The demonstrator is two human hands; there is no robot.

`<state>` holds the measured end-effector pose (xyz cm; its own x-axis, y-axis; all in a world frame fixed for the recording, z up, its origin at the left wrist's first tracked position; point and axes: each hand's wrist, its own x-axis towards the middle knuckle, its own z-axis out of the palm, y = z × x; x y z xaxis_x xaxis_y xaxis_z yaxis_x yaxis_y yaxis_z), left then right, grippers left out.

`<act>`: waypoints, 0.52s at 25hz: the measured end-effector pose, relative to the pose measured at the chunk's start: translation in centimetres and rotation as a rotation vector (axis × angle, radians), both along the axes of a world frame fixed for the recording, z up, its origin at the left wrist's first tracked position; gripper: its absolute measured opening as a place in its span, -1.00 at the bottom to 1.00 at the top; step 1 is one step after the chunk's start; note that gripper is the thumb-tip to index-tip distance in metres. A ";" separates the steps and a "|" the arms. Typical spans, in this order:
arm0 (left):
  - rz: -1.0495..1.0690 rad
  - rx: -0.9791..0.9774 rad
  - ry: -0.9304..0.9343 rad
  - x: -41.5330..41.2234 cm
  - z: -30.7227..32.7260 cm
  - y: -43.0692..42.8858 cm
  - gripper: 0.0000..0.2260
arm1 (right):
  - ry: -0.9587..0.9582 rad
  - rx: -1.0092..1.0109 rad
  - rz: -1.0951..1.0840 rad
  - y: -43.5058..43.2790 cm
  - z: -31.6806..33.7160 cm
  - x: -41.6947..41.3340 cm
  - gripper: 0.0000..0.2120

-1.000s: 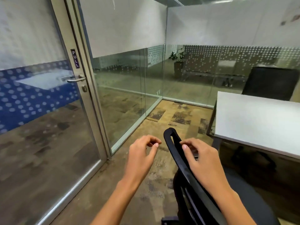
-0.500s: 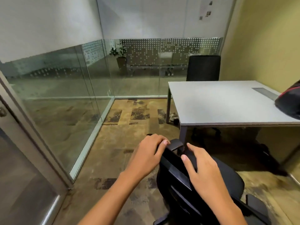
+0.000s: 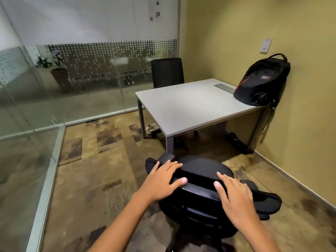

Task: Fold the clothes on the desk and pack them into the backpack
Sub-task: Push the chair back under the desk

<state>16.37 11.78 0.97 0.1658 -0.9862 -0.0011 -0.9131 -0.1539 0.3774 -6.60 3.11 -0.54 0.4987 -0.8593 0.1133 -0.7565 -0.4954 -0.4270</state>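
Note:
A black backpack (image 3: 261,80) with a red stripe stands on the far right corner of the grey desk (image 3: 190,104), leaning against the yellow wall. No clothes show on the desk top. Close to me is a black office chair (image 3: 203,190), seen from behind. My left hand (image 3: 161,180) lies on the top edge of its backrest with the fingers spread over the rim. My right hand (image 3: 234,195) rests flat on the same edge further right, fingers straight.
A second black chair (image 3: 167,72) stands behind the desk. A pair of shoes (image 3: 151,128) lies on the carpet under the desk's left side. Glass partitions close the room on the left and at the back. The yellow wall runs along the right.
My view has swung right from the glass door to the desk and the backpack. Both hands have stayed on the chair's backrest, and the chair has turned with them.

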 end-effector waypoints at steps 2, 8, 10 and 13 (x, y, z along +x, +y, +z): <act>-0.062 0.020 -0.105 1.1 -0.4 0.1 -0.35 | 0.111 -0.081 -0.073 1.1 -1.0 -0.1 -0.24; -0.252 0.031 -0.243 3.4 -0.6 -0.4 -0.29 | 0.214 -0.209 -0.189 2.1 -1.4 0.1 -0.45; -0.302 0.013 -0.260 3.9 -0.5 -1.1 -0.27 | 0.212 -0.213 -0.216 1.9 -1.3 0.1 -0.45; -0.368 -0.015 -0.311 3.9 -0.8 -2.3 -0.24 | 0.205 -0.253 -0.253 1.3 -1.4 -0.1 -0.48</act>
